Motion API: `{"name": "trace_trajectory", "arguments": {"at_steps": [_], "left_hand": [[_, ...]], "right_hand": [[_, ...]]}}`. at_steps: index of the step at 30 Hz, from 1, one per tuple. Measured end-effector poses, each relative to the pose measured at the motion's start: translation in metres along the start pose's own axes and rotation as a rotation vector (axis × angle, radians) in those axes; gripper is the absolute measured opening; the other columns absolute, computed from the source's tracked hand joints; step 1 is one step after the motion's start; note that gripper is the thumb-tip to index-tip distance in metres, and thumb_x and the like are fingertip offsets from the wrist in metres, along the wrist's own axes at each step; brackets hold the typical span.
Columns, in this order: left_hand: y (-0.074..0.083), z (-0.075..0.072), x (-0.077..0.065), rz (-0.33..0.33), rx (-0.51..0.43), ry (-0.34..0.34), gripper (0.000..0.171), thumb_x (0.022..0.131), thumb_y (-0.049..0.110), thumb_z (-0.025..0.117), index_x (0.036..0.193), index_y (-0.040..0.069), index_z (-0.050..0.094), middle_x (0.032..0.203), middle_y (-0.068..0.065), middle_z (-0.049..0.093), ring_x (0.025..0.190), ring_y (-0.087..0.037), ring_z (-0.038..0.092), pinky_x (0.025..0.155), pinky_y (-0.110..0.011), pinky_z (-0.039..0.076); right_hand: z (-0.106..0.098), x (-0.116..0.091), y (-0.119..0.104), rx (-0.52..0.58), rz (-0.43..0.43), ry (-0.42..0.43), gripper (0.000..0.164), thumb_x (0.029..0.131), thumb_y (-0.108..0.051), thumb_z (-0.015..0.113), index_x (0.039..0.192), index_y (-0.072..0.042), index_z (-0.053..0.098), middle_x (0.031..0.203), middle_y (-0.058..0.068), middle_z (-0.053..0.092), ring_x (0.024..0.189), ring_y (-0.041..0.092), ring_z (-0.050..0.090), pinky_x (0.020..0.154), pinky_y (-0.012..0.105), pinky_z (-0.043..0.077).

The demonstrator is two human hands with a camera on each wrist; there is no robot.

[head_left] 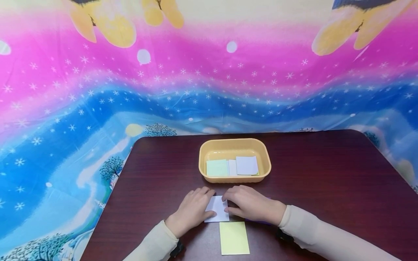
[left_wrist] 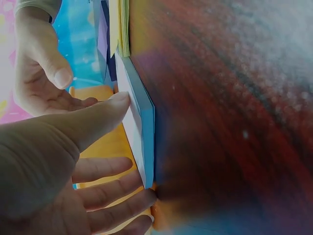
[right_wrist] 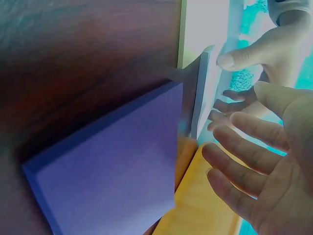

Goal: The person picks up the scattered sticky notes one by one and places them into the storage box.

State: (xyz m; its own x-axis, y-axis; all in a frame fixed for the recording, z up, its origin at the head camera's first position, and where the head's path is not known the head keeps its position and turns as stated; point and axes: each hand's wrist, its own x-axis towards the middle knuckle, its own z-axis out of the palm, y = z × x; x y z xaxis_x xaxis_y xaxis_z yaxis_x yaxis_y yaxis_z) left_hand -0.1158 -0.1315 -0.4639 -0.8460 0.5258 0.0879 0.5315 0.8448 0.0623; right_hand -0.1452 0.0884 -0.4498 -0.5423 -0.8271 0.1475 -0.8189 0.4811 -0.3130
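A white-topped sticky note pad (head_left: 218, 210) with pale blue edges lies on the table between both hands. My left hand (head_left: 193, 209) is at its left side; the thumb appears to touch the pad's top, and the outstretched fingers lie by its far edge. Over the pad's right side hovers my right hand (head_left: 249, 203), its fingers loosely bent with nothing held. A purple pad (right_wrist: 112, 166) lies below the right hand, mostly hidden from the head view. Nearer the person, a yellow sticky note pad (head_left: 234, 238) lies flat, close to the white one.
Beyond the hands stands a yellow plastic tray (head_left: 206, 148). Inside it are a light green pad (head_left: 216, 168) and some white pads (head_left: 246, 165). The dark wooden table (head_left: 156, 163) backs onto a colourful printed cloth (head_left: 209, 79).
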Motion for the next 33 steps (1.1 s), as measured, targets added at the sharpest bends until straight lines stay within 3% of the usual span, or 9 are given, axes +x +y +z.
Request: {"name": "trace_trajectory", "arguments": {"at_steps": [6,17,33], "left_hand": [[-0.0007,0.0003,0.0001,0.010,-0.023,0.009,0.061,0.073,0.048,0.072,0.121,0.011,0.061,0.105,-0.001,0.060,0.090,-0.017,0.056,0.074,-0.033,0.049],[-0.0017,-0.0006,0.0028,-0.040,-0.099,-0.021,0.066,0.069,0.045,0.076,0.120,0.005,0.062,0.095,-0.001,0.053,0.078,-0.014,0.049,0.064,-0.029,0.047],[-0.0030,-0.0019,0.0026,-0.049,-0.111,-0.020,0.060,0.068,0.044,0.078,0.108,0.002,0.066,0.091,-0.002,0.049,0.075,-0.014,0.046,0.065,-0.029,0.045]], "right_hand": [[0.0006,-0.0005,0.0002,-0.003,-0.011,0.015,0.026,0.088,-0.034,0.061,0.105,-0.014,0.068,0.095,-0.006,0.066,0.087,0.003,0.057,0.077,0.028,0.048],[0.0001,0.0002,0.0015,0.002,-0.010,0.007,0.022,0.088,-0.034,0.061,0.101,-0.017,0.066,0.086,-0.010,0.061,0.076,0.002,0.048,0.071,0.027,0.045],[-0.0019,0.0015,0.0016,0.019,-0.017,0.008,0.017,0.087,-0.032,0.062,0.096,-0.018,0.065,0.082,-0.010,0.059,0.073,0.002,0.047,0.069,0.027,0.043]]}}
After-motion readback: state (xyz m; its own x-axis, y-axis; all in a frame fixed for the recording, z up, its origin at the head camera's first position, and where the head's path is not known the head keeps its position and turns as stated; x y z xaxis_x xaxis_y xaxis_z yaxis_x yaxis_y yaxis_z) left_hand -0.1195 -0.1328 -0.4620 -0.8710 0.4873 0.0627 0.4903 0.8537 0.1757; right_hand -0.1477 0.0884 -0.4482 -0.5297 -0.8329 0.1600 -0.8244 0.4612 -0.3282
